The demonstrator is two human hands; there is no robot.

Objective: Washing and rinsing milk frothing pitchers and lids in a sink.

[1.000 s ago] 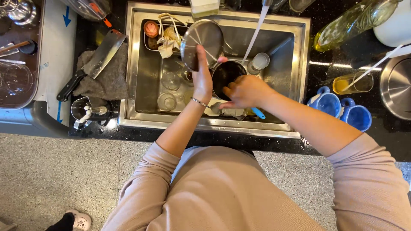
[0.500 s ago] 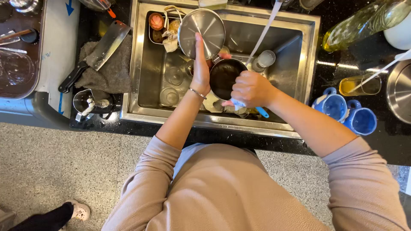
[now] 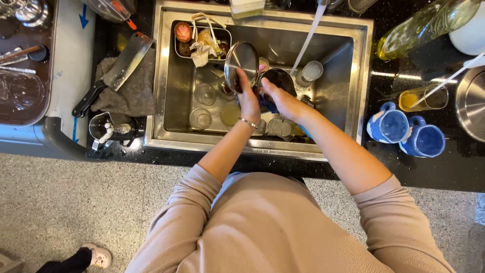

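The steel sink point(image 3: 166, 76) is the anchor here, set into a black counter point(image 3: 434, 172) and crowded with glasses and small dishes on its floor. Over its middle the left hand point(image 3: 248, 101) grips a round metal lid point(image 3: 241, 60) by its lower edge, tilted up on its side. Just right of it, the right hand point(image 3: 280, 98) is closed on what seems to be a blue sponge, pressed at the rim of a dark pot point(image 3: 278, 81); the fingers hide the grip, so that is partly a guess. Water point(image 3: 308, 38) runs from the back edge of the sink down beside the pot. With wet metal held by fingertips alone, the lid could well slip and drop onto the glasses beneath, chipping one. Left of the sink, a cleaver point(image 3: 118, 71) lies on a grey cloth, and further left a pale panel bears a blue arrow point(image 3: 84, 19). Right of the sink stand two blue mugs point(image 3: 406, 134).
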